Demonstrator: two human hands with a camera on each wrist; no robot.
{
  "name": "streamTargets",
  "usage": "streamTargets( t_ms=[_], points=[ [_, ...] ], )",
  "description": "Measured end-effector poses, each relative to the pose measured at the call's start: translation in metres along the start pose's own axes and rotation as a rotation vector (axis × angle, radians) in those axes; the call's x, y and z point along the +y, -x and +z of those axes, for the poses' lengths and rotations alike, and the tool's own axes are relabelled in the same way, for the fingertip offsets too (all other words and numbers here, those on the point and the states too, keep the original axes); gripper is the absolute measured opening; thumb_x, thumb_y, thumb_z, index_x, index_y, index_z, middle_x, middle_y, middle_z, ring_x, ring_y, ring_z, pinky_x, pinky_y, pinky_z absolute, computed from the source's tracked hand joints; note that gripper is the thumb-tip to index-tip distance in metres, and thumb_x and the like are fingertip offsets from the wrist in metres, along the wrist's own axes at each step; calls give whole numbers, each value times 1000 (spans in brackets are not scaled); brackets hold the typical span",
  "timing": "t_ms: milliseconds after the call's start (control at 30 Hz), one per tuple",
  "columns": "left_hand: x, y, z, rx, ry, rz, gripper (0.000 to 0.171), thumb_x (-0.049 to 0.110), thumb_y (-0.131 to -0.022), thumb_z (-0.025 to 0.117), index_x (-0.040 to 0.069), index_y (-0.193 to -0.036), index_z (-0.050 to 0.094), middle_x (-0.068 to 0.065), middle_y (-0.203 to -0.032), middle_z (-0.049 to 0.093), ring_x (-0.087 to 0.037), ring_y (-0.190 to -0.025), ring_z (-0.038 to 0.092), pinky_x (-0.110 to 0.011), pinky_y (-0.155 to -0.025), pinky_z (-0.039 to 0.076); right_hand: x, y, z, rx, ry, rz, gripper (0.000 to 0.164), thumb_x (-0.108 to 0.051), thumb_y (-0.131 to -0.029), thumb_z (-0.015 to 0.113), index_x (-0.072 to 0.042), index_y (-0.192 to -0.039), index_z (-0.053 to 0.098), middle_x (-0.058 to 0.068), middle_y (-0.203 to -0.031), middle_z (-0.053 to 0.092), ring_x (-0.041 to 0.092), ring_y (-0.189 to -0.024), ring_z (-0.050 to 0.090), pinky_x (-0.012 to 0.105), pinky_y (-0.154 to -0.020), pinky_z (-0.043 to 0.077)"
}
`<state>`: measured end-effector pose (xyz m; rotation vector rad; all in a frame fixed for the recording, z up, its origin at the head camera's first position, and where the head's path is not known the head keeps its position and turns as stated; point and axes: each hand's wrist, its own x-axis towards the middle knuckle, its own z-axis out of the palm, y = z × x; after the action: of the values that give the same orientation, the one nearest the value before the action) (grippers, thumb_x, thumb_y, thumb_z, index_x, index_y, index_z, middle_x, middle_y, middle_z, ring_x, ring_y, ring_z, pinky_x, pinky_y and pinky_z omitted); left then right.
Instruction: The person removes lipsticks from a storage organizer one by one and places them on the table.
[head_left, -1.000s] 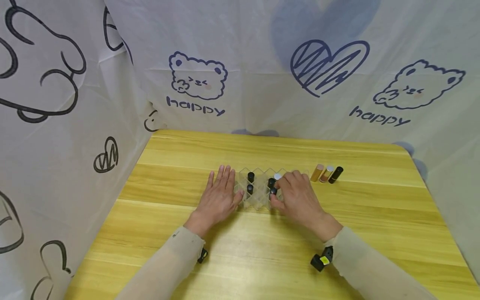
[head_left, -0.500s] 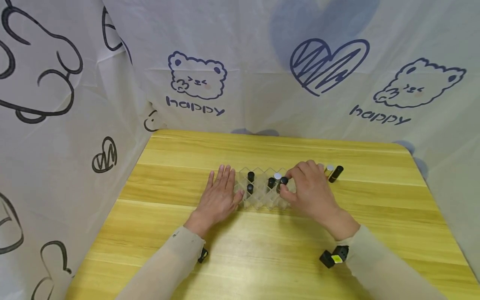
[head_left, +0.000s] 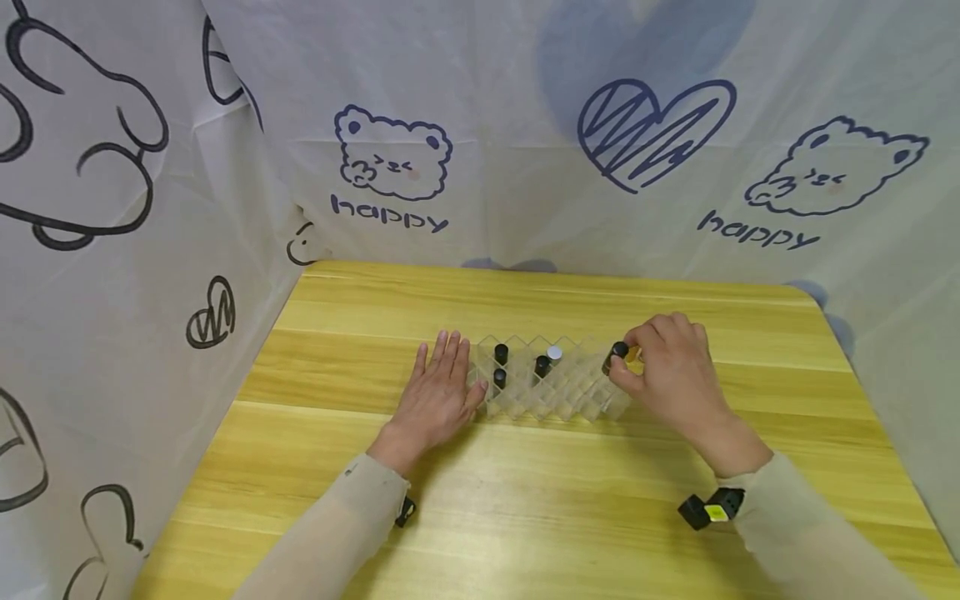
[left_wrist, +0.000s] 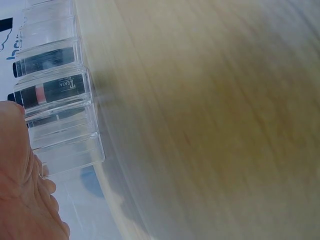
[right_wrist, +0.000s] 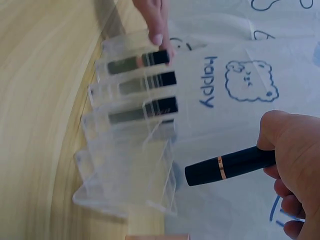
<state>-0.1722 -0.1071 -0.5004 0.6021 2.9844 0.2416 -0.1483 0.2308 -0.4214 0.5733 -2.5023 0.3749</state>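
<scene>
My right hand (head_left: pixel 678 379) pinches a black lipstick tube (head_left: pixel 616 357) between thumb and fingers. It is over the right end of a clear organizer (head_left: pixel 517 407) with diamond-shaped cells. In the right wrist view, the held lipstick shows a thin rose-gold ring and its lower end points down beside the organizer's cells. Flat on the table, my left hand (head_left: pixel 438 396) has spread fingers, its thumb at the organizer's left end. Black-capped lipsticks (head_left: pixel 500 377) and one silver-white cap (head_left: pixel 554 353) stand in the cells; a pink band shows on one tube (left_wrist: pixel 41 94).
A yellow wood-grain table (head_left: pixel 517 508) carries the organizer. Behind it hangs a pale cloth (head_left: pixel 517 175) with drawn bears and hearts. At the bottom of the right wrist view, a rose-gold end (right_wrist: pixel 157 237) shows; my right hand hides that spot in the head view.
My right hand has lifted a black lipstick from the organizer's middle and carried it to the right end. Loose tubes at the right are now behind that hand. My left hand stays put.
</scene>
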Motion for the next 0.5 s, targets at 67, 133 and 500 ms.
streamTargets(
  t_ms=[67,133,500],
  points=[
    [0,0,0,-1,-1,0,77,55,-114,20,4,-170,8,-16,-178,8,-30,-165,-3,-53,-133,-4,5,3,-1,6,8,3,22,-19,-84,75,2,-87,69,14,-82,60,39,-84,52,52,-75,40],
    [0,0,0,2,-2,1,76,55,-114,20,4,-169,8,-17,-178,9,-31,-165,-2,-53,-133,-3,11,5,-1,12,17,3,22,-20,-84,73,1,-87,69,13,-82,60,38,-83,52,51,-74,40],
    [0,1,0,7,-9,12,77,54,-114,21,2,-169,8,-18,-177,8,-31,-165,-4,-53,-133,-4,36,19,-1,22,56,-20,27,-22,-85,73,4,-89,69,18,-82,63,39,-76,51,50,-67,38]
  ],
)
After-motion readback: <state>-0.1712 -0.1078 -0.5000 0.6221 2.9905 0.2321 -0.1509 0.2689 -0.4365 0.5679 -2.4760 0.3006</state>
